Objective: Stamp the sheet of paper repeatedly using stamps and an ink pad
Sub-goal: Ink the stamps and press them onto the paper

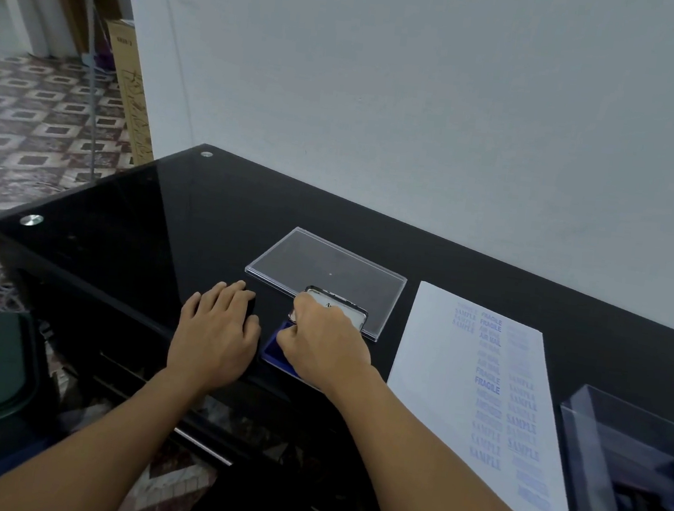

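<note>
1. Here, at the centre of the frame, the right hand (325,346) has its fingers curled round a stamp (342,304), whose white label faces up behind the knuckles
2. The stamp is held over a blue ink pad (276,347); the hand hides whether the two touch
3. The ink pad lies on a black glossy table (120,222), near the table's front edge, just left of the right wrist
4. The left hand (215,334) lies palm down on the table just left of the ink pad, fingers straight and slightly spread, gripping nothing; a dark shape at its fingertips is too unclear to name
5. A clear plastic lid (318,259) lies flat just behind the stamp, toward the wall
6. The sheet of paper (431,371) lies right of centre, near the right forearm, with columns of blue prints reading SAMPLE, FRAGILE and AIR MAIL
7. A clear box (621,435) with dark contents stands at the lower right, its near side overlapping the paper's right edge
8. In the upper left, a patterned carpet (28,115) covers the floor and a tall cardboard carton (131,93) leans by the wall corner
</note>
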A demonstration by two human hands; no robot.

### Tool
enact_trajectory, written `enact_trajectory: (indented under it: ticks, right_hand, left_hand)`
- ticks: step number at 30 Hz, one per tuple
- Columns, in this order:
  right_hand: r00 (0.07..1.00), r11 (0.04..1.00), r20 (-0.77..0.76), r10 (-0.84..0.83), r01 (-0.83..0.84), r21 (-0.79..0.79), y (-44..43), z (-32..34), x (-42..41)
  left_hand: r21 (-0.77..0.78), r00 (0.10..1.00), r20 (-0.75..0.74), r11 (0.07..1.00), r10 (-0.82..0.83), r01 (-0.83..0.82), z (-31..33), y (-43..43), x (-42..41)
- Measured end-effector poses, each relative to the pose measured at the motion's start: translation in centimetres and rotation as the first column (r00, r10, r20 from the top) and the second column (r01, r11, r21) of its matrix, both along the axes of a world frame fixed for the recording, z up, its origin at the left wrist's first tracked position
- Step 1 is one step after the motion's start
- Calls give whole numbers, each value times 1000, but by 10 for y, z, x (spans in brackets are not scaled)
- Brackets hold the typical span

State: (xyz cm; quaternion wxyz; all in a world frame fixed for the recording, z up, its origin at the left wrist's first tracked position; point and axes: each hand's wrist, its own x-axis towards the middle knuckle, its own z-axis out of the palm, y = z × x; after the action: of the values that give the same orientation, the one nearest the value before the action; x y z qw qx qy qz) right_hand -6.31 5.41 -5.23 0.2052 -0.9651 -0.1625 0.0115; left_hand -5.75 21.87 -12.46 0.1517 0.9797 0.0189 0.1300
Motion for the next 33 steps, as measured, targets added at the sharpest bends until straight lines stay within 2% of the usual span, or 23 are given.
enact_trajectory:
  ticks: [4,8,11,13,16,21,27,33]
  right_hand:
    - [1000,1000,-14,25,-25,-16,-1,2,-1]
    - [1000,999,20,13,-14,33,-11,4,-6]
    - [999,996,31,-37,35,83,-28,5,-15]
    - [997,994,12,-76,74,85,-41,8,-21]
    - [994,991,18,-112,110,78,-63,13,-29]
    - [975,973,25,-219,216,78,-103,16,-40]
    - [946,945,-16,-324,325,28,-157,16,-40]
    - [917,920,-70,-392,391,-21,-202,21,-26]
  left_hand:
    - [-50,999,-44,999,-7,5,4,1,-1]
    - [-263,997,-79,965,5,-25,17,3,7]
    - [-450,993,-115,890,32,-81,32,4,8]
    - [-503,991,-126,858,48,-106,40,1,6]
    - [-511,996,-89,859,-6,-40,50,-13,4]
    - [-414,985,-37,900,-167,137,67,-54,4]
    - [-399,943,-48,872,-329,284,72,-112,11]
    - [-322,915,-17,869,-403,377,71,-167,31]
